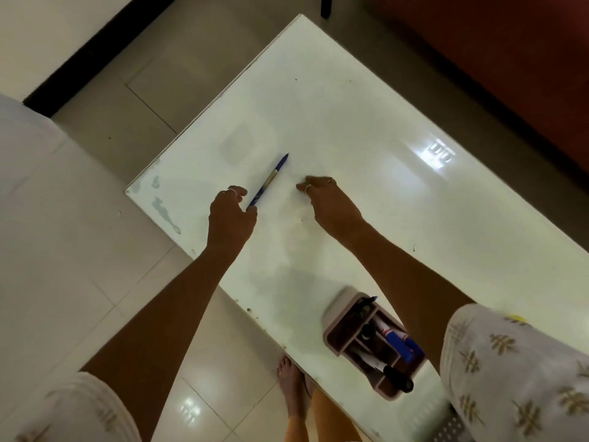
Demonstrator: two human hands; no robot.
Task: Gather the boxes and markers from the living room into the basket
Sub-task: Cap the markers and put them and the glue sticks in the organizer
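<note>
A blue marker (pixel 271 178) lies slanted over the middle of the white table (pixel 350 122). My left hand (pixel 231 215) pinches its near end between thumb and fingers. My right hand (pixel 330 199) hovers just to the marker's right, fingers loosely curled toward the tabletop, with nothing seen in it. A pink divided basket (pixel 342 317) stands at the table's near edge under my right forearm. It holds several markers, among them a blue one (pixel 400 342) and a black one (pixel 398 378).
Tiled floor (pixel 105 250) surrounds the table's left and near sides. A dark red sofa (pixel 510 59) runs along the far right. My bare foot (pixel 291 387) stands by the near table edge. A white surface (pixel 19 148) fills the left.
</note>
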